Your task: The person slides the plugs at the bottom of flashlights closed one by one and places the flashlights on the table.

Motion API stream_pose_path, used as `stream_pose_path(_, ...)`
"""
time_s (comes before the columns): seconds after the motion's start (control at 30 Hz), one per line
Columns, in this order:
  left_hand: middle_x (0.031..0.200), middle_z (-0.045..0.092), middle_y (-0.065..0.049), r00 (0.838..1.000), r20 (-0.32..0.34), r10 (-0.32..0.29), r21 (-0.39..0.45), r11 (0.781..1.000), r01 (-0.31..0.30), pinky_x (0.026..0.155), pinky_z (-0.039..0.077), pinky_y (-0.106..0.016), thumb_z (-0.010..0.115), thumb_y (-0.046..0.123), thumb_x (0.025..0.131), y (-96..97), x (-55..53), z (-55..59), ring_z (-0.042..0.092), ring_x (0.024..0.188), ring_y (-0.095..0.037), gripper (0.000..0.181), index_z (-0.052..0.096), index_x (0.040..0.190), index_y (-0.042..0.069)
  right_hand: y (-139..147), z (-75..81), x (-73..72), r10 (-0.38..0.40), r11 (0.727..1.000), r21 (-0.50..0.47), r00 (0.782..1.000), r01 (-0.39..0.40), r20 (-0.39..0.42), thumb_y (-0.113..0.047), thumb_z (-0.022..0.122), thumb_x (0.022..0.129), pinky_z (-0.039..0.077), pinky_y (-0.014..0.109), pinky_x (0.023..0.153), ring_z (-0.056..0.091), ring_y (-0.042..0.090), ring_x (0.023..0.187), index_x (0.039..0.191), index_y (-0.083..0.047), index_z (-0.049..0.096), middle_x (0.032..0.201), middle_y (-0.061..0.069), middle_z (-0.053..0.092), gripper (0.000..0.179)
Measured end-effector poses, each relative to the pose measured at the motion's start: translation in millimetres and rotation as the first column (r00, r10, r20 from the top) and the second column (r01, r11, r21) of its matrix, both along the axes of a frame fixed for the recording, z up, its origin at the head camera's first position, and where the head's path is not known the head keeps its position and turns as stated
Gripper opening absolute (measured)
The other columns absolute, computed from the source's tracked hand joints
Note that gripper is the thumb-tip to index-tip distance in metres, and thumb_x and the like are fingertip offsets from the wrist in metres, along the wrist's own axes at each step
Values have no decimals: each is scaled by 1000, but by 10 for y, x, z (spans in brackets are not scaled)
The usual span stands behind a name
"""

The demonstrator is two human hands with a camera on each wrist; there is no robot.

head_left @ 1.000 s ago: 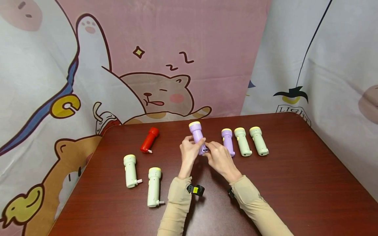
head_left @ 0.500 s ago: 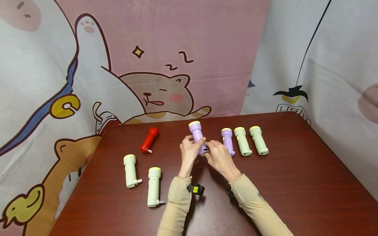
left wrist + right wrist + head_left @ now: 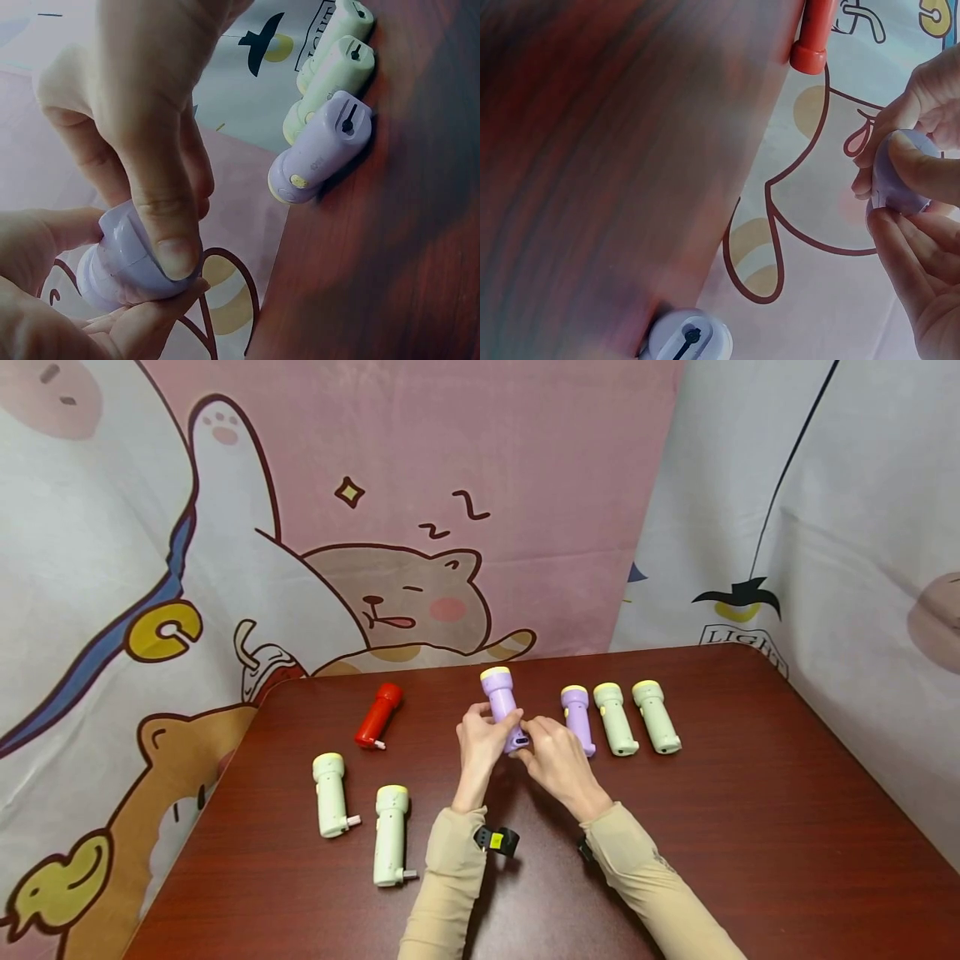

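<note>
A purple flashlight (image 3: 498,692) with a yellow-rimmed head is held up over the middle of the table, head pointing away. My left hand (image 3: 480,747) grips its body, thumb along the near side. At the base end, beside a dark slot, my right hand (image 3: 561,766) pinches the flashlight; its thumb (image 3: 177,257) presses on the end in the left wrist view. The right fingers behind the base are partly hidden. Just right of that hand lies a second purple flashlight (image 3: 577,714), its base partly covered by the hand.
Two pale green flashlights, one (image 3: 617,722) beside the other (image 3: 657,718), lie at the right. Leftward are a red flashlight (image 3: 379,715) and two green ones, the farther (image 3: 331,793) and the nearer (image 3: 391,835), with plugs sticking out sideways. A patterned cloth (image 3: 570,485) hangs behind the table (image 3: 787,827).
Both hands and the held flashlight stay almost in place. The dark slot at the flashlight's base shows more plainly than a second ago.
</note>
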State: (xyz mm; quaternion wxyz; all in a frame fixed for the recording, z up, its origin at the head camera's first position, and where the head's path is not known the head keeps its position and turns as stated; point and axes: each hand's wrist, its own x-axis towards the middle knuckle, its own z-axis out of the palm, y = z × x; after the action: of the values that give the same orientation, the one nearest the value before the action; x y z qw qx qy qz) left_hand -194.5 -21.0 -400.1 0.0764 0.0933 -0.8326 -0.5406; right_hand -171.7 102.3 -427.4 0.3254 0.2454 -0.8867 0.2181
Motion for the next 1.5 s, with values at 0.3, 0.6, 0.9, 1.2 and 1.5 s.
stream_pose_path(0.3,96,72,-21,1000,11,-6,-7,1000,6,75,54,-38,78,33,74,-24,-17,-6,69,93,-31,55,63,113,-2,-3,-25,-14,11,1000,-6,1000,-11,0,-11,88,61,51,35,65,62,22,73,90,1,65,79,8,63,39)
stream_pose_path(0.6,95,73,-19,1000,25,-18,-24,1000,19,77,53,-38,80,34,72,-54,-51,-42,70,90,-28,56,63,112,-1,34,-71,-41,23,999,32,999,-24,37,-19,89,62,51,35,64,61,21,75,94,-2,62,84,7,64,45)
stream_pose_path(0.9,95,73,-18,999,35,-13,3,1000,13,71,53,-34,82,35,69,-76,-78,-39,70,88,-27,58,62,111,0,262,-106,-146,-83,992,109,979,63,184,-25,83,71,54,42,71,64,28,92,105,-7,65,98,10,68,43)
stream_pose_path(1.2,95,72,-17,999,31,-18,-5,1000,19,71,54,-35,83,33,68,-80,-94,-94,69,87,-27,57,62,110,0,521,-126,-230,-251,965,120,953,233,171,-14,80,73,52,48,70,59,37,89,100,1,65,97,18,64,34)
stream_pose_path(1.5,93,72,-17,999,38,-24,-21,999,25,66,53,-32,84,33,67,-71,-100,-132,68,83,-27,57,63,108,0,621,-154,-249,-307,950,152,902,272,304,-17,78,74,52,53,64,61,40,84,99,5,64,97,23,61,36)
